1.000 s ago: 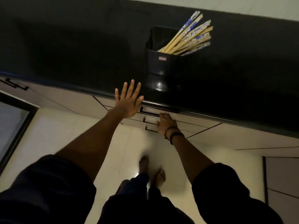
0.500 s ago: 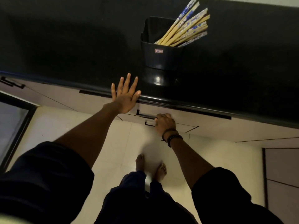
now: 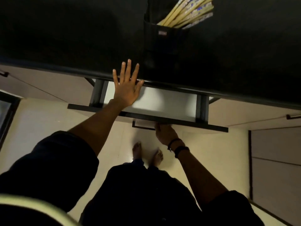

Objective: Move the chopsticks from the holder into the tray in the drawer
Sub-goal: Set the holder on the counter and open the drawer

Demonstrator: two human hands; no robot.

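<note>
The only label here is a small rectangular tag (image 3: 162, 32) on the front of the black holder (image 3: 162, 39); its print is too blurred and small to read. No other writing shows anywhere.

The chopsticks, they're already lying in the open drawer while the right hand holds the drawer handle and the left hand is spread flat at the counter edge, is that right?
Not quite. The head view shows the chopsticks standing in the black holder on the counter, not in the drawer. The rest holds: right hand at the handle, left hand spread at the counter edge.
</note>
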